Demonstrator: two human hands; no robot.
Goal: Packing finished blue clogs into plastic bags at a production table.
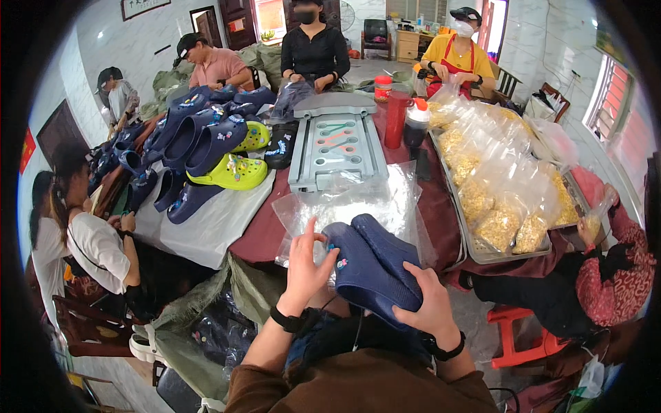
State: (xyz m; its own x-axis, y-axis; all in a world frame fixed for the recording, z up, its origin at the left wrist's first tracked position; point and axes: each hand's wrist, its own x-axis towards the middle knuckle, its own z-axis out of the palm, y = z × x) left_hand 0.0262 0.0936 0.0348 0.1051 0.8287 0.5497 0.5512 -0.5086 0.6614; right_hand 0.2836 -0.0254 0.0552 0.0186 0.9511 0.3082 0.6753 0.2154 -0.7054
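Note:
A pair of navy clogs, pressed side by side, is held before me over the table's near edge. My right hand grips them at their near right end, the thumb lying on top. On the left, my left hand has its fingers spread and raised, beside the small coloured charms on the left clog and seeming to touch its side. Under and beyond the clogs lie clear plastic bags. Whatever part of the right fingers wraps beneath the clogs is hidden.
Navy and lime clogs are heaped at left. A grey folding stool lies ahead, a red thermos and dark bottle beside it. Bags of yellow pieces fill metal trays at right. Several people work around the table; a red stool stands right.

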